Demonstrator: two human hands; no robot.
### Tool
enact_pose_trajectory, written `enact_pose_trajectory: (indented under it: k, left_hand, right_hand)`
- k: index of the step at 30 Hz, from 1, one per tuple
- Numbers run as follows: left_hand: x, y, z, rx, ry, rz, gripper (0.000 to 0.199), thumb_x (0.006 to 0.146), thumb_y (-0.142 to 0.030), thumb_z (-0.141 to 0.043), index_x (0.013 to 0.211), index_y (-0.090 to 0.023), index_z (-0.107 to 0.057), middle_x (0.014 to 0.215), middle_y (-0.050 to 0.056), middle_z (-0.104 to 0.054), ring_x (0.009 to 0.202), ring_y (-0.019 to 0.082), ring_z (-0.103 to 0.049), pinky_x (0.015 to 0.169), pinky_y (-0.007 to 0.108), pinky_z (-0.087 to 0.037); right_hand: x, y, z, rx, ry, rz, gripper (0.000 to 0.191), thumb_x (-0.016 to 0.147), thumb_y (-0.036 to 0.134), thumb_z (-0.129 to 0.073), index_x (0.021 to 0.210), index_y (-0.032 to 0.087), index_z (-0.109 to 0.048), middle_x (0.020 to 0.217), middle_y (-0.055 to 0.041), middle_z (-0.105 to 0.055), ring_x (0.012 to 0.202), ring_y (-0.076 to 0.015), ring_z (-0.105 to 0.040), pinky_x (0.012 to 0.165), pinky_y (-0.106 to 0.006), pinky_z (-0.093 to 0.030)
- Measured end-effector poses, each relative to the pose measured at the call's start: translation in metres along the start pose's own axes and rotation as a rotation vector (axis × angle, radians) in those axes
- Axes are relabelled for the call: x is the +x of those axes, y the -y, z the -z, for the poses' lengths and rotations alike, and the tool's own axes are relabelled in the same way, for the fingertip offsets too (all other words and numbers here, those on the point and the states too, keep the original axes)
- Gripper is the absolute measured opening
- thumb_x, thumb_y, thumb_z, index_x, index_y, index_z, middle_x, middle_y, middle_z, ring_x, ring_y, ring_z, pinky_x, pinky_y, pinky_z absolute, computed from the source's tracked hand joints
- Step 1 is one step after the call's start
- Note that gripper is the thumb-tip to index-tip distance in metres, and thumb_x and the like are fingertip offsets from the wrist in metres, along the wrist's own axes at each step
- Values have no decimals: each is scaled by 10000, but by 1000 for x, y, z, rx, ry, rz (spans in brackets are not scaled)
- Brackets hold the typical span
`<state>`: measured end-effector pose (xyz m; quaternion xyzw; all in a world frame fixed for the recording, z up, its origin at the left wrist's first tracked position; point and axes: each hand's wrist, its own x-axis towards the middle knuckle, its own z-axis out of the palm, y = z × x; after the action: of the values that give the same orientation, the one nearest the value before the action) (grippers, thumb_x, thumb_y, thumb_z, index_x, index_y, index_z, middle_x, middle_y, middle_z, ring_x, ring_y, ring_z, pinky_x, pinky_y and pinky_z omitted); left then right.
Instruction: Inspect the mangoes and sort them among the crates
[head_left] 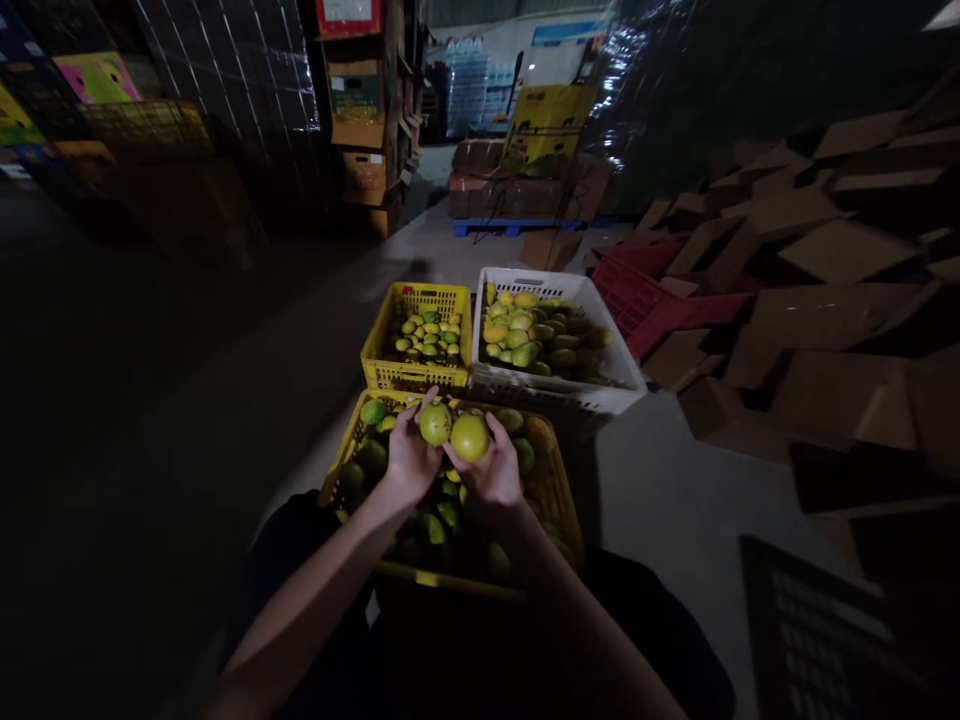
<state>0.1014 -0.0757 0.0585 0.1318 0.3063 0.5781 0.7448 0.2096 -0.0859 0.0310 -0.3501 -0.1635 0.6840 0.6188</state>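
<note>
My left hand point(411, 455) is closed round a round yellow-green fruit point(435, 424) with dark spots on its skin. Beside it, my right hand point(495, 465) grips a second, smoother round yellow-green fruit point(470, 438). The two fruits are held side by side, nearly touching, above a large yellow crate point(568, 500). Inside that crate lie many green and yellowish fruits point(431, 528), partly hidden by my hands and forearms and in deep shadow. Whether the fruits are citrus or mangoes I cannot tell for sure.
Beyond stand a smaller yellow crate point(418, 376) of small yellow-green fruits and a white crate point(615, 385) of larger, longer ones. Flattened and open cardboard boxes point(825, 310) pile up at right, with a red crate point(637, 300) among them. A blue pallet point(510, 228) bears boxes behind.
</note>
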Motion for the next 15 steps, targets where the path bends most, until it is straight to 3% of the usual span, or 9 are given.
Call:
enact_pose_trajectory:
  k: [4, 7, 15]
  left_hand:
    - [0, -4, 1, -17, -37, -14, 335, 828, -314, -571, 1109, -199, -710, 1050, 59, -758, 1125, 238, -660, 981, 340, -522]
    - [0, -3, 3, -24, -64, 3, 306, 841, -309, -559, 1081, -198, -713, 1048, 56, -755, 1106, 236, -664, 983, 347, -522]
    - [4, -2, 0, -4, -108, 72, 295, 915, -326, -482, 1091, -218, -694, 1034, 46, -750, 1128, 233, -658, 1003, 360, -521]
  right_hand:
    - [-5, 2, -7, 165, -14, -67, 259, 691, 344, -801, 902, 284, -663, 966, 20, -785, 1133, -222, -692, 887, -379, -632]
    - [-5, 1, -9, 160, 0, -101, 250, 703, 342, -798, 912, 298, -666, 982, 39, -787, 1159, -208, -684, 924, -381, -627]
    - [5, -8, 1, 19, -3, -100, 333, 690, 492, -789, 917, 289, -657, 1024, -17, -777, 1103, -253, -709, 801, -402, -670]
